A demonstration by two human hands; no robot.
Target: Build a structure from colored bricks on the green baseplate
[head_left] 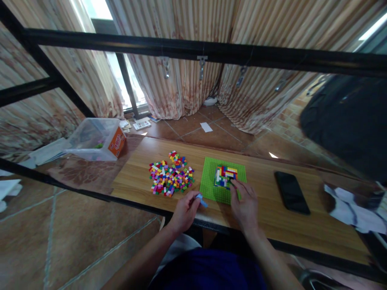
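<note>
My left hand (185,209) rests on the near edge of the wooden board, fingers pinched on a small blue tool or brick (200,199). A heap of small coloured bricks (170,175) lies just beyond it. My right hand (244,201) lies on the green baseplate (211,181), its fingertips pressed together against the near right corner of the multicoloured brick block (225,175) built on the plate. What the right fingers pinch, if anything, is hidden.
A black phone (291,191) lies on the board to the right. A clear plastic box (95,139) with an orange label stands at the left on a patterned cloth. Crumpled paper (353,209) lies far right. Black frame bars cross overhead.
</note>
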